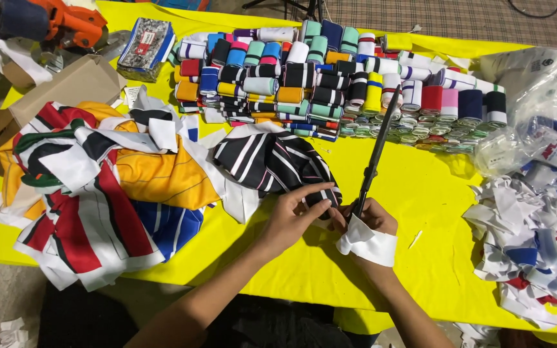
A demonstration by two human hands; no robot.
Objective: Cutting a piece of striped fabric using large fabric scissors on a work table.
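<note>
— What do we have before us, widest thing first?

— Our bench (420,193), covered in bright yellow cloth, runs past the left and right edges of the view. Bare yellow lies between our hands and the rolls at the back, and more of it to the right of our wrists.

— And on it?

— At left, a heap of striped red, white, orange and blue knit fabric pieces (98,187) spills over the near edge. At the back stands a block of rolled striped rib collars in many colours (330,77). At right, a pile of white trimmed scraps (536,251) is cut off by the frame, with clear plastic bags (536,103) above it.

— Any packages?

— A brown cardboard box (66,87) at far left, and a small flat packet with a grey pattern and a red label (144,46) behind it.

— Our hands?

— Our left hand (294,216) pinches the black knit piece with white and pink stripes (272,161). Our right hand (372,219), wrapped in white cloth, has its grip closed round the handles of long black scissors (375,148), blades pointing away. The handles are hidden.
</note>
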